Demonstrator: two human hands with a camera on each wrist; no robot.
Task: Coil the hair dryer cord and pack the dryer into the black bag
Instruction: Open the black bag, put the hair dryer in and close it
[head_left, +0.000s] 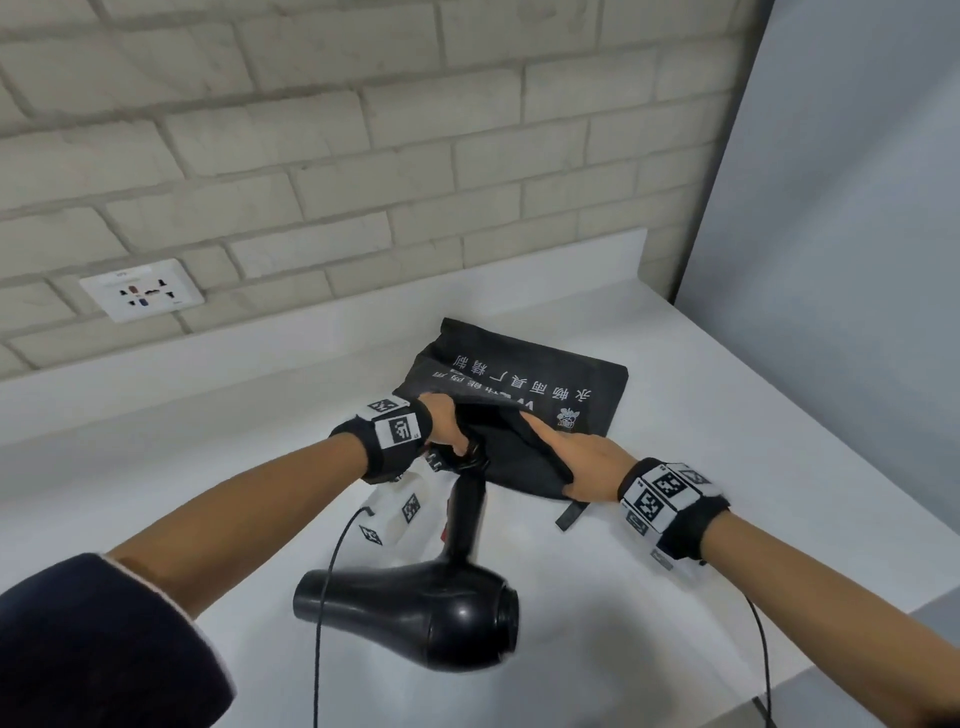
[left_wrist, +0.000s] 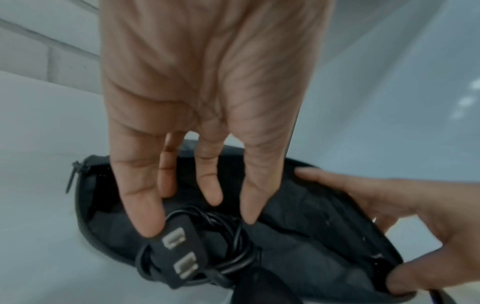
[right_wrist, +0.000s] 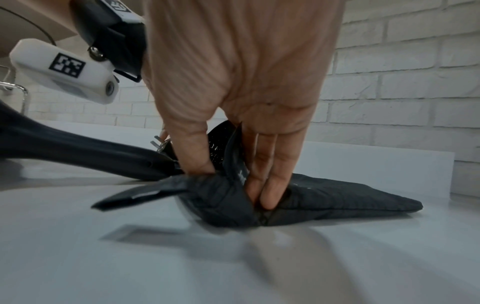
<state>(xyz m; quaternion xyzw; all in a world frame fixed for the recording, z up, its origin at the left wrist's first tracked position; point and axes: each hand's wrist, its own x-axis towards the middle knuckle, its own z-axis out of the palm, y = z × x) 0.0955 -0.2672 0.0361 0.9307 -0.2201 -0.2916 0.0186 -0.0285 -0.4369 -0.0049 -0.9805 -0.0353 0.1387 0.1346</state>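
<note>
The black hair dryer (head_left: 415, 613) lies on the white counter (head_left: 727, 405), its handle pointing at the black bag (head_left: 545, 384). My left hand (head_left: 457, 431) grips the coiled cord (left_wrist: 228, 242) at the handle's end and holds it in the bag's open mouth. The plug (left_wrist: 179, 255) faces up with both prongs showing, under my left hand (left_wrist: 200, 220). My right hand (head_left: 550, 452) pinches the near edge of the bag (right_wrist: 337, 197), thumb outside and fingers (right_wrist: 267, 185) inside, keeping the mouth open. The dryer body (right_wrist: 78, 152) is outside the bag.
A wall socket (head_left: 141, 291) sits low in the brick wall at the back left. A grey panel (head_left: 857, 208) bounds the counter on the right. The counter's edge runs along the front right. The bag's strap (head_left: 571, 514) lies loose beside my right wrist.
</note>
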